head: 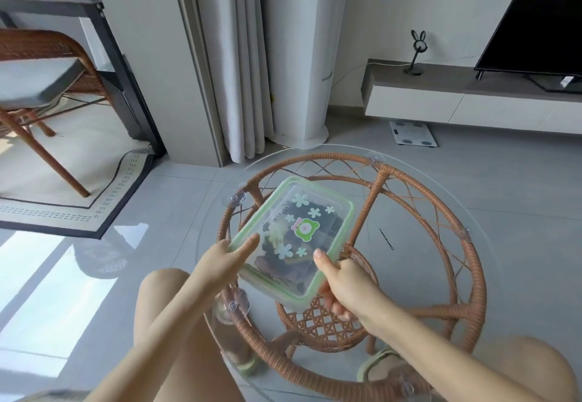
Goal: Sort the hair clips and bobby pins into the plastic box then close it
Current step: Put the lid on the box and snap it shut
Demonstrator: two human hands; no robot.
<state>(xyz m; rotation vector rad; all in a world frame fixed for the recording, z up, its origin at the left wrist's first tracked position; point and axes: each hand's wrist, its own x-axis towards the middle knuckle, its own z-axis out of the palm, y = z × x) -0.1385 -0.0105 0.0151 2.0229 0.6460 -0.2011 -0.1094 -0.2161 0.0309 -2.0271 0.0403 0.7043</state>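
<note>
Clear rectangular plastic box with its green-rimmed lid on, dark clips inside, sits tilted over the round glass worktop. I see my left hand and right hand gripping opposite edges, fingers wrapped narrow. One thin black bobby pin lies on the glass, right of the box.

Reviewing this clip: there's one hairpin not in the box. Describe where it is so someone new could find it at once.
Start at the round glass table on its rattan frame. To the right of the green-rimmed plastic box that both hands hold, one bobby pin lies alone on the bare glass. It is a thin dark line set on a diagonal, far slimmer than the brown rattan strands showing through beneath it.
</note>
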